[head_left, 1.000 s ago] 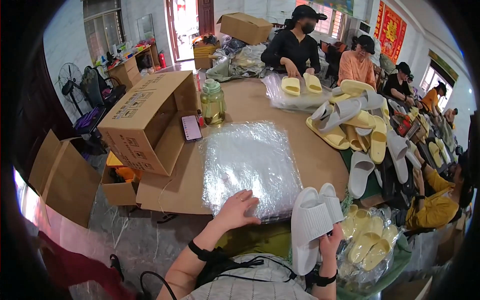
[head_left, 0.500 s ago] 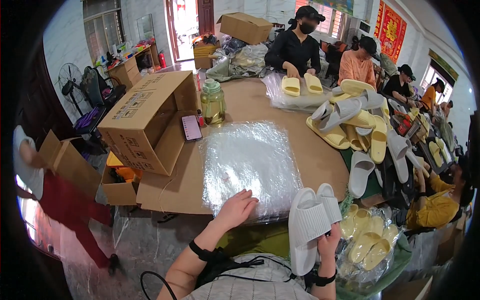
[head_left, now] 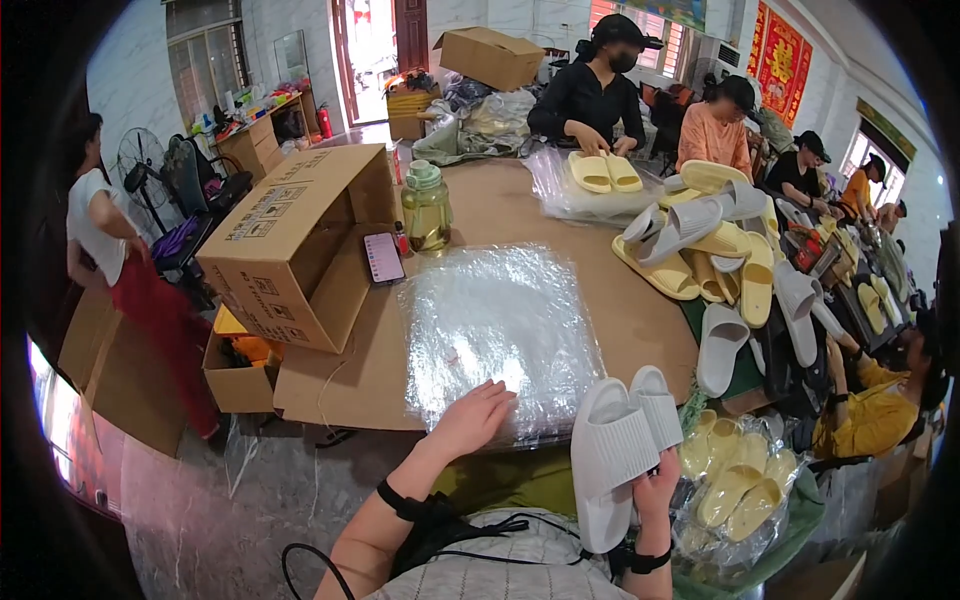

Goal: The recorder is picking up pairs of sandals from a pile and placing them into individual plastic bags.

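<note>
Toward the lower right, our right hand (head_left: 655, 483) keeps its grip closed on white slippers (head_left: 612, 452), best held level and aligned; at lower centre, our left hand (head_left: 474, 413) rests open on clear plastic sheets (head_left: 500, 320), ideally pressing lightly; beyond, mid-frame, lies bare desk (head_left: 625, 325).

The held slippers (head_left: 608, 458) are pale grey-white, with fine parallel ribs across the straps (head_left: 660, 415). The plastic bags (head_left: 500, 340) are clear with silvery glare. The carton (head_left: 290, 205) is brown with dark printed marks; the bottle (head_left: 427, 222) yellow-green under a pale green lid (head_left: 423, 174). The slipper pile (head_left: 757, 280) mixes pale yellow and grey-white.
</note>
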### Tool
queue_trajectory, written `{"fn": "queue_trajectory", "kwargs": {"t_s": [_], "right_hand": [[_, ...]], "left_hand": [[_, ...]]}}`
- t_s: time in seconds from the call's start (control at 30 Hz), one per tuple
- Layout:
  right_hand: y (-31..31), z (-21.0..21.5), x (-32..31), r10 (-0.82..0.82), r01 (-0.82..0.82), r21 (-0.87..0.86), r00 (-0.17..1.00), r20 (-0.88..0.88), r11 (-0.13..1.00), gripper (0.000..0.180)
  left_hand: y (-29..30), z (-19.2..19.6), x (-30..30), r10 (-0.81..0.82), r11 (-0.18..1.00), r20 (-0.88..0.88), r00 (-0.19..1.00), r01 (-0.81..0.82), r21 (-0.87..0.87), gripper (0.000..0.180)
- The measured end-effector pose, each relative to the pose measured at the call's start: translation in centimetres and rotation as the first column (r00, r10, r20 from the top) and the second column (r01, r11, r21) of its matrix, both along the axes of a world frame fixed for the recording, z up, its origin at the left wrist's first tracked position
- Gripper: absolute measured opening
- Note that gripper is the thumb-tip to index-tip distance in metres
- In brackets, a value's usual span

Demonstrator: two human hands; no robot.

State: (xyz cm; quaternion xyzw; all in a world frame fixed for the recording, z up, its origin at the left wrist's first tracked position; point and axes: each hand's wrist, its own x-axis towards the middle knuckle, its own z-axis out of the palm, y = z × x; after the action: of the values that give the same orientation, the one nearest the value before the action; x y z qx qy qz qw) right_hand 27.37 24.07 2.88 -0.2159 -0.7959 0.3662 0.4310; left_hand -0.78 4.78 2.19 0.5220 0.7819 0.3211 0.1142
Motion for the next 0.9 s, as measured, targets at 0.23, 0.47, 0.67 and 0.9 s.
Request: {"fn": "queue_trajectory", "kwargs": {"t_s": [0.23, 0.47, 0.67, 0.9], "right_hand": [[-0.8, 0.7, -0.3, 0.11, -0.114, 0.082, 0.993, 0.043, 0.99, 0.05], [-2.8, 2.4, -2.9, 0.334, -0.388, 0.185, 0.904, 0.267, 0.903, 0.049], [-3.4, 2.8, -4.5, 0.412, -0.473, 0.097, 0.837, 0.361, 0.876, 0.05], [-2.0, 2.3, -4.3, 0.108, -0.234, 0.145, 0.806, 0.582, 0.961, 0.043]], "left_hand": [[0.9, 2.3, -0.4, 0.16, 0.987, 0.401, 0.902, -0.155, -0.044, 0.042], [1.7, 2.8, -1.1, 0.197, 0.968, 0.604, 0.773, -0.249, 0.003, 0.033], [1.8, 2.3, -1.6, 0.045, 0.969, 0.517, 0.855, -0.162, 0.184, 0.03], [1.7, 3.0, -1.1, 0.086, 0.96, 0.376, 0.923, -0.177, 0.217, 0.031]]}}
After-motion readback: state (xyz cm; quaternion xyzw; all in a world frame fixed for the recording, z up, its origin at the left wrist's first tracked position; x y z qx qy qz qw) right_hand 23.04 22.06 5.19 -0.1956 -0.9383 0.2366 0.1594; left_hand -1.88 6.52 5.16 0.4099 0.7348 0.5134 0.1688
